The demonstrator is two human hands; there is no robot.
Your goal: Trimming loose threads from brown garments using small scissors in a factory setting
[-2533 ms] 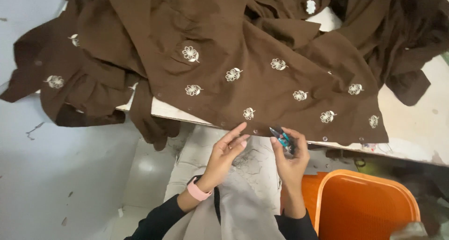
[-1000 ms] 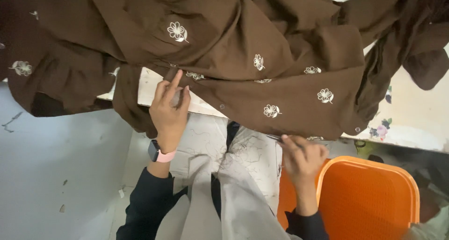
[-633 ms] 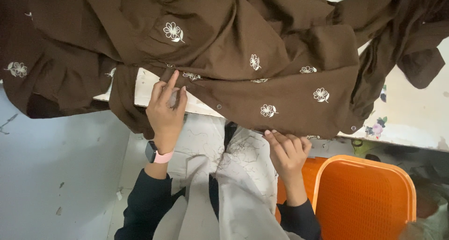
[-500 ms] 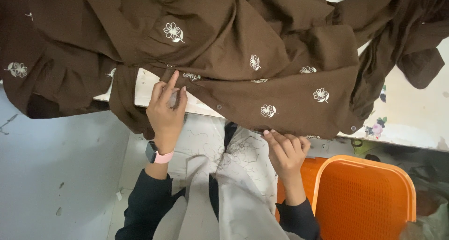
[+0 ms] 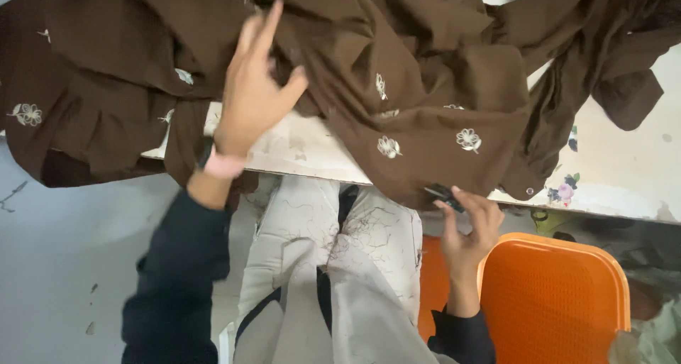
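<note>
Brown cloth [image 5: 425, 73] under raised left hand [image 5: 255, 87] (fingers spread)

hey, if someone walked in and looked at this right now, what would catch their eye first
Most likely the big brown fabric with small pale embroidered flowers, heaped across the white table and spilling over its near edge. Next, the left hand, spread open on the cloth near the middle, above a pink wristband. Then the bright orange bin at lower right, beside the right hand, which pinches a small dark tool at the cloth's hem.
</note>
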